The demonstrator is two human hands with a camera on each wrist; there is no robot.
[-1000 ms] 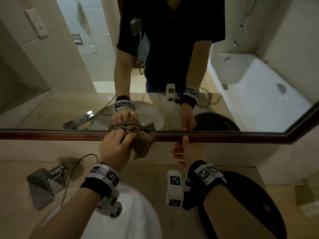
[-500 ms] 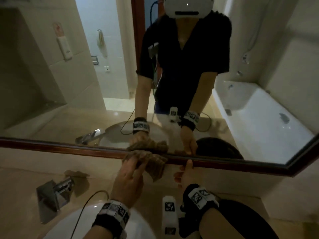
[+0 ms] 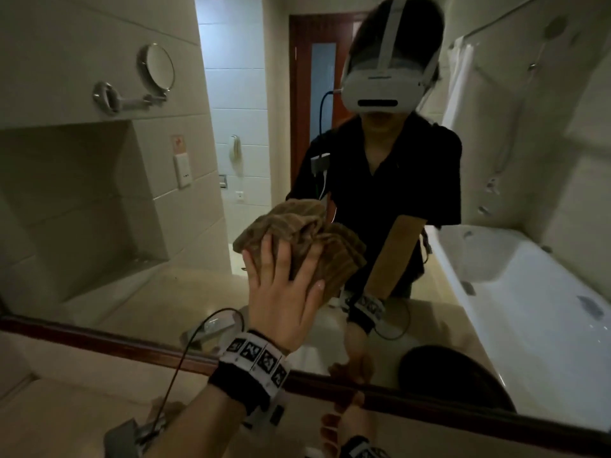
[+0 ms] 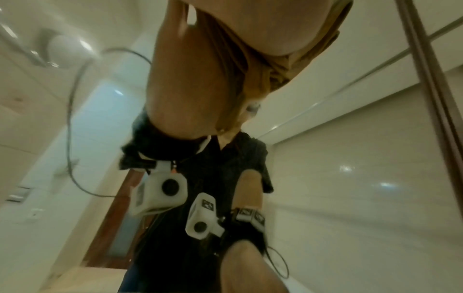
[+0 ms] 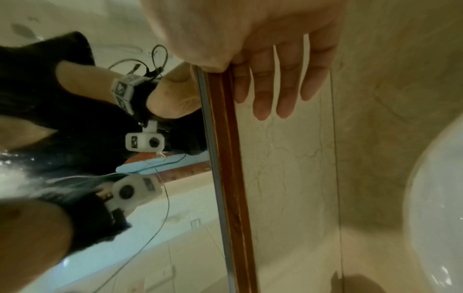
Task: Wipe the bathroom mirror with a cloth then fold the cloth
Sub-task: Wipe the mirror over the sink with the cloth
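A bunched brown cloth (image 3: 297, 233) lies against the glass of the bathroom mirror (image 3: 132, 226), well above its wooden lower frame (image 3: 132, 342). My left hand (image 3: 281, 292) presses it there with spread, fairly straight fingers, the thumb lying along the cloth's right side. In the left wrist view the cloth (image 4: 278, 73) is sandwiched between my left hand (image 4: 270, 29) and its reflection. My right hand (image 3: 344, 424) rests low on the frame. Its fingers (image 5: 285, 89) lie straight on the marble wall below the frame (image 5: 228, 158), holding nothing.
A chrome faucet (image 3: 132, 434) stands at the lower left and a white basin (image 5: 438, 208) sits in the marble counter. A cable runs from my left wrist band (image 3: 254, 361). The glass reflects a person, a bathtub and a dark round object on the counter.
My left hand has lifted the cloth from the mirror's lower frame up onto the glass and spread its fingers over it. The view has tilted upward. The right hand has stayed on the frame.
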